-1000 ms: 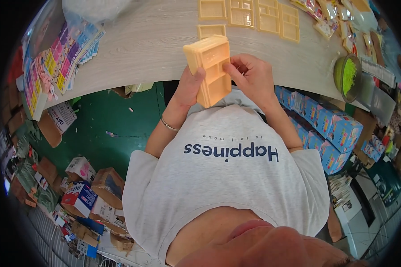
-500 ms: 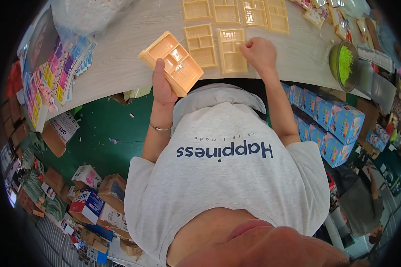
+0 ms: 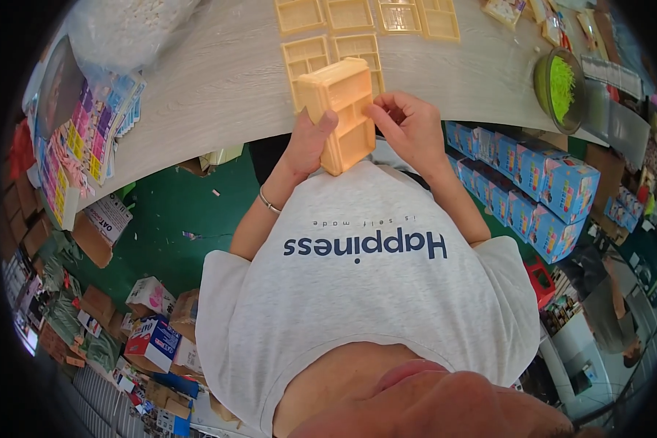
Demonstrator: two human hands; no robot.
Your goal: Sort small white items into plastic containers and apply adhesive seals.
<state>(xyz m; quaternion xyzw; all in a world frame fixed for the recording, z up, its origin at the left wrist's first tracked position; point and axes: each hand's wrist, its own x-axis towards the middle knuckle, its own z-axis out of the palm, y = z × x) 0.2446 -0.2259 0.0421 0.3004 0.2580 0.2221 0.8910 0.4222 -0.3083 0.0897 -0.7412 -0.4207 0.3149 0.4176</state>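
Note:
Upright in front of my chest is a stack of pale yellow compartment trays (image 3: 349, 109), its divided side turned partly to the right. My left hand (image 3: 310, 144) is wrapped round the stack's left side, with the thumb on the near face. At the right edge, my right hand (image 3: 410, 130) has its thumb and bent forefinger pinched together against the stack; the other fingers are curled. On the table beyond lies a matching tray (image 3: 304, 58), with another tray (image 3: 356, 45) beside it, partly hidden by the stack. Several more trays (image 3: 299, 16) form a row farther back.
To the left on the table (image 3: 219, 95) are colourful printed cards (image 3: 98, 135) and a clear bag of white pieces (image 3: 128, 29). A bowl of bright green shreds (image 3: 562, 87) stands at the right edge. Blue boxes (image 3: 540, 179) are stacked below; cartons (image 3: 153, 339) crowd the floor.
My left hand has brought the tray stack rightward and turned it more upright. My right hand has left the table tray, moved down and left, and opened from a fist to pinch the stack's edge.

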